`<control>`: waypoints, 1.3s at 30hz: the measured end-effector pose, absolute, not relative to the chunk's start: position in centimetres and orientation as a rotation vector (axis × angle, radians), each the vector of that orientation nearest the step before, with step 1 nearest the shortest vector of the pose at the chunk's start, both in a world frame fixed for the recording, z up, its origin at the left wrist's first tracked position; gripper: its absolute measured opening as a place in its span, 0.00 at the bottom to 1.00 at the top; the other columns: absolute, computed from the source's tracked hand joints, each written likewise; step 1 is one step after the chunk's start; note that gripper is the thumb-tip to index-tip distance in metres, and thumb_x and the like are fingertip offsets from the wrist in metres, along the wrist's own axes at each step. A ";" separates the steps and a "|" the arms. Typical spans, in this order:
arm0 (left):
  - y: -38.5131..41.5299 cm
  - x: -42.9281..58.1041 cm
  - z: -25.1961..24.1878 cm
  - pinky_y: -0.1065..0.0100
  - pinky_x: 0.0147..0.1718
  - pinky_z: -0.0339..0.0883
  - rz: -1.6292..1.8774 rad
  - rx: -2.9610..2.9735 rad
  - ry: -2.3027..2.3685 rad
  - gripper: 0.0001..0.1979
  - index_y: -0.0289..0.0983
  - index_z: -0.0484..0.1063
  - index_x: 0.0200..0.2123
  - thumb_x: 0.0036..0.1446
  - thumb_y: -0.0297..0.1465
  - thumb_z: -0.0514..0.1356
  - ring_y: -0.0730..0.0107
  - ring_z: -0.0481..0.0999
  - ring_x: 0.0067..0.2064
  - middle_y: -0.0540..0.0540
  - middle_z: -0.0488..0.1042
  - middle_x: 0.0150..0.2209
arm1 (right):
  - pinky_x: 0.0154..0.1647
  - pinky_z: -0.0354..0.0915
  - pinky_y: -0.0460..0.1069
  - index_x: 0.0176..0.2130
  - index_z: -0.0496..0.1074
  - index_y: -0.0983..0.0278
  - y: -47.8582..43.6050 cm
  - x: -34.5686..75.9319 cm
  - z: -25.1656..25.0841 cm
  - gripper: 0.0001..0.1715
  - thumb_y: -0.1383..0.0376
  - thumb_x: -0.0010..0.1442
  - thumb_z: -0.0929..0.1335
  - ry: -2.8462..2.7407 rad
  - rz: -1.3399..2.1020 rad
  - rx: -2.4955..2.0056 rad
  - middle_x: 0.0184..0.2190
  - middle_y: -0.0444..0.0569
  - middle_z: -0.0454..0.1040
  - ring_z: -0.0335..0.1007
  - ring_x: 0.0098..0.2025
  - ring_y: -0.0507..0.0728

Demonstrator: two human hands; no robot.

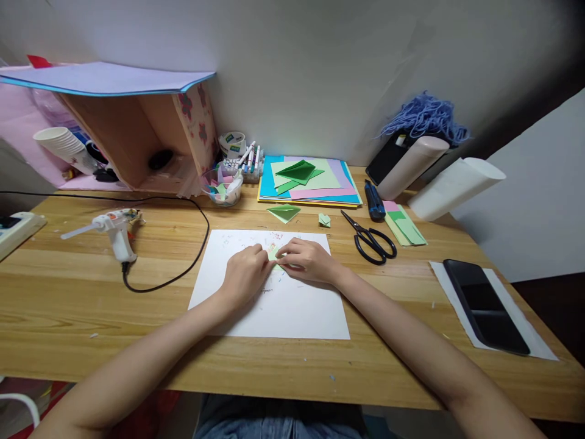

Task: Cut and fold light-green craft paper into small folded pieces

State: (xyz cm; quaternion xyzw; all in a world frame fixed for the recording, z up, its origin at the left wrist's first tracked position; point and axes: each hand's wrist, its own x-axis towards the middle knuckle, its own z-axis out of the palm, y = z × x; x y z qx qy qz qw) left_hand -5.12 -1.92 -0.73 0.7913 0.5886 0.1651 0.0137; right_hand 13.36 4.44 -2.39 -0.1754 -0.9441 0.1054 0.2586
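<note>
Over the white sheet [297,311] in the middle of the table, both hands meet at a small light green paper [273,251]. My left hand [245,271] is closed, its fingertips on the paper's left side. My right hand [307,261] pinches the paper from the right, fingers bent together. Much of the paper is hidden under the fingers. Behind the sheet lie a folded green paper [284,212] and a small folded light green piece [324,220]. Faint coloured marks show on the sheet.
Black scissors [372,239] and a blue cutter [375,201] lie right of the sheet. A glue gun [117,235] with its cord is at left. Stacked coloured papers [311,194] and a scrap bowl [222,187] stand behind. A phone [484,305] lies far right.
</note>
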 end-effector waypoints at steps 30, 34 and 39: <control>-1.9 -5.7 -0.7 0.67 0.25 0.56 0.195 2.791 1.673 0.07 0.35 0.67 0.30 0.54 0.22 0.50 0.66 0.68 0.31 0.45 0.69 0.31 | 0.31 0.61 0.47 0.31 0.68 0.65 4.3 13.5 -2.8 0.13 0.73 0.61 0.58 -2.623 -0.010 -0.422 0.31 0.50 0.72 0.66 0.35 0.54; -2.0 -5.8 0.0 0.67 0.25 0.56 0.021 2.867 1.518 0.08 0.34 0.68 0.32 0.54 0.20 0.50 0.66 0.68 0.31 0.44 0.69 0.32 | 0.32 0.61 0.47 0.32 0.69 0.65 4.5 13.6 -2.8 0.13 0.70 0.62 0.58 -2.623 0.047 -0.433 0.31 0.50 0.72 0.66 0.34 0.53; -1.4 -6.3 0.0 0.68 0.26 0.55 0.177 2.784 1.522 0.09 0.36 0.70 0.30 0.57 0.25 0.50 0.68 0.68 0.31 0.46 0.69 0.30 | 0.33 0.60 0.48 0.33 0.69 0.63 4.5 13.5 -2.6 0.10 0.64 0.61 0.61 -2.543 0.302 -0.586 0.32 0.50 0.71 0.65 0.35 0.54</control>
